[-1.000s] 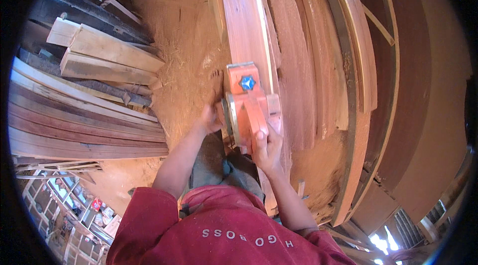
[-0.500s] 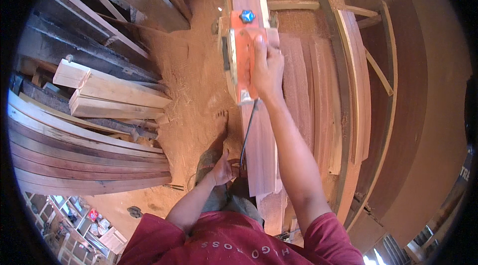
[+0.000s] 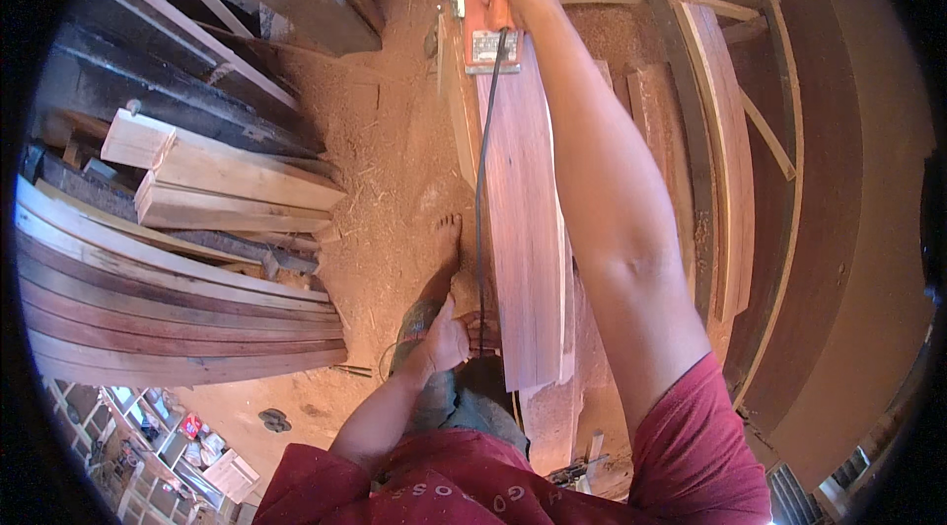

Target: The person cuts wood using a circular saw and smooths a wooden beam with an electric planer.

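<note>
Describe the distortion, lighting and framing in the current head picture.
Head view: the boards at left bow near the rim, probably lens distortion, and the corners are black; head view: pale light brightens the plank, while the beams look dark; head view: the top edge crops the planer.

A dark red shirt (image 3: pixel 444 474) with short sleeves (image 3: pixel 702 436) is being worn, pale lettering (image 3: pixel 505 495) running across its front. Greyish trousers (image 3: pixel 456 409) are appearing beyond it, and one bare foot (image 3: pixel 447 234) is showing.
</note>
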The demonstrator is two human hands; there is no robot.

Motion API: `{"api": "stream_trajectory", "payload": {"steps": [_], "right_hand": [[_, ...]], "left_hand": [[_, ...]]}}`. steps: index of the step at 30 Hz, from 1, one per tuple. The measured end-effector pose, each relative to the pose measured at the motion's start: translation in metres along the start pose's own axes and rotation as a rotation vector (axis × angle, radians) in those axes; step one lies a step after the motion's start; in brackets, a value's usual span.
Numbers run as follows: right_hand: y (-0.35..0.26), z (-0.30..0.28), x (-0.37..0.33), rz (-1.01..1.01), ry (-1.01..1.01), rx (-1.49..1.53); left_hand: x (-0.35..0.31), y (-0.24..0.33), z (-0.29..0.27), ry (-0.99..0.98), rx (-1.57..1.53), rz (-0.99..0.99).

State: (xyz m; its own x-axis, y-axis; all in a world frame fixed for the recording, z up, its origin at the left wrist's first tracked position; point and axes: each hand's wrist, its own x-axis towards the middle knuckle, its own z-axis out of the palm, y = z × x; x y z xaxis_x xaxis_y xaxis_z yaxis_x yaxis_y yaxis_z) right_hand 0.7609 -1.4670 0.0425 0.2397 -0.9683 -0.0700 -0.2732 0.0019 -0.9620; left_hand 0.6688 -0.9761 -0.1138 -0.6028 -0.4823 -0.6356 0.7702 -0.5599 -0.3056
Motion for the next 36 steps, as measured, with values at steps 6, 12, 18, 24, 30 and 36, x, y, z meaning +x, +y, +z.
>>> {"api": "stream_trajectory", "payload": {"steps": [6, 12, 18, 24, 30, 36], "right_hand": [[0.041, -0.045, -0.192, 0.122, -0.067, -0.065], [0.057, -0.156, -0.488, 0.122, -0.174, -0.151], [0.082, -0.215, -0.696, 0.361, -0.216, 0.007], [0.066, -0.203, -0.649, 0.463, -0.2, 0.041], [0.048, -0.16, -0.503, 0.309, -0.148, -0.06], [0.034, -0.115, -0.364, 0.242, -0.093, -0.017]], "left_hand": [[-0.011, -0.016, 0.015, -0.139, 0.003, 0.111], [0.009, -0.038, 0.006, -0.061, 0.144, 0.338], [0.012, -0.02, -0.025, -0.062, 0.196, 0.196], [0.013, -0.024, -0.018, 0.03, 0.234, 0.178], [0.004, -0.036, -0.001, 0.034, 0.193, 0.274], [0.007, -0.02, -0.012, -0.151, 0.067, 0.158]]}}
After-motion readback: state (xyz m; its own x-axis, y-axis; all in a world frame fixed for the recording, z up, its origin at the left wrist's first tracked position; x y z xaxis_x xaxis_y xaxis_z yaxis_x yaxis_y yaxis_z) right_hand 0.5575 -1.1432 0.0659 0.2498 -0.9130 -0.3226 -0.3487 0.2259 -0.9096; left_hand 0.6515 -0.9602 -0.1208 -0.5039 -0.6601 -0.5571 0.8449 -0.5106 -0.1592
